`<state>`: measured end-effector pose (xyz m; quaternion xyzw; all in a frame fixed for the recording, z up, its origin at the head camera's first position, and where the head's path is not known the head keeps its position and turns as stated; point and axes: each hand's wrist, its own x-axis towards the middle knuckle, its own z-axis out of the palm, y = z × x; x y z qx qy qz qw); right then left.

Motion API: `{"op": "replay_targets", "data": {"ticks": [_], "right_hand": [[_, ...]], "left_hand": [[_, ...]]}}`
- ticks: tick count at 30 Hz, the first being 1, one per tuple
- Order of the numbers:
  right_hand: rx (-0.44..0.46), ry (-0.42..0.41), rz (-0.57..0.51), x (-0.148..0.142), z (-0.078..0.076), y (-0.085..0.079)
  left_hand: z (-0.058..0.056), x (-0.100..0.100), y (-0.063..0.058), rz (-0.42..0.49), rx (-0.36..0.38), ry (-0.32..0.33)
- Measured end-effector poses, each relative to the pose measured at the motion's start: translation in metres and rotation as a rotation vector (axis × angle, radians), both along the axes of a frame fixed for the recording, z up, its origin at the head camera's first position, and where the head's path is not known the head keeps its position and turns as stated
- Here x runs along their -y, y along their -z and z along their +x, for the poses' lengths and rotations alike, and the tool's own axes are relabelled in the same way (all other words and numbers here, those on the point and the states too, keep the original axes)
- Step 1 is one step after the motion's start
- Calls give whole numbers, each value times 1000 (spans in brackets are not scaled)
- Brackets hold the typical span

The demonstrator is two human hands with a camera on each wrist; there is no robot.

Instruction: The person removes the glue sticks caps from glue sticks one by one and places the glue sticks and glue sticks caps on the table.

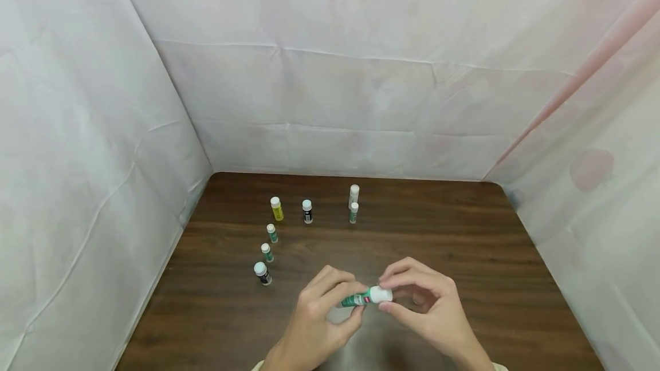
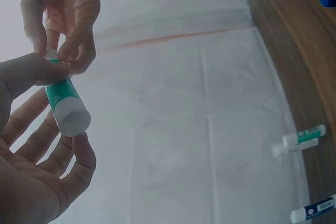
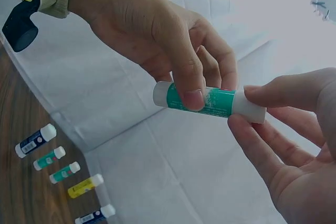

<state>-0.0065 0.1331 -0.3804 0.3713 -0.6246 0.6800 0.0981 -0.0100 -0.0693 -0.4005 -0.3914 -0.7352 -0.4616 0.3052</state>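
Between both hands, a green glue stick (image 1: 356, 300) with a white cap is held nearly level above the front of the table. My left hand (image 1: 323, 309) grips its green body between thumb and fingers. At the other end, my right hand (image 1: 432, 295) pinches the white cap (image 3: 249, 106) between thumb and fingertips. In the right wrist view, the cap sits against the green label, and the white base (image 3: 161, 94) shows beyond the left thumb. From the left wrist camera, that round base (image 2: 74, 121) points toward the lens.
Several capped glue sticks stand on the dark wood table (image 1: 464, 233): a navy one (image 1: 263, 275) and two small green ones at left, a yellow one (image 1: 278, 210) and another navy one (image 1: 307, 213) behind, a white one (image 1: 353, 194) behind a small green one (image 1: 353, 214). Pale cloth (image 1: 335, 96) encloses the table.
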Motion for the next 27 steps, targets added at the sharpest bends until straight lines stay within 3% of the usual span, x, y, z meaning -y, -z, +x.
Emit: {"op": "replay_targets", "data": {"ticks": [7, 14, 20, 27], "right_hand": [[-98, -14, 3, 3, 8, -19], [-190, -6, 19, 6, 10, -29], [-356, 61, 75, 7, 5, -33], [-467, -37, 85, 7, 3, -35]], "left_hand": [[5, 3, -15, -13, -116, 8], [8, 7, -23, -59, -84, 43], [6, 14, -29, -142, -69, 69], [7, 19, -26, -187, -30, 138]]}}
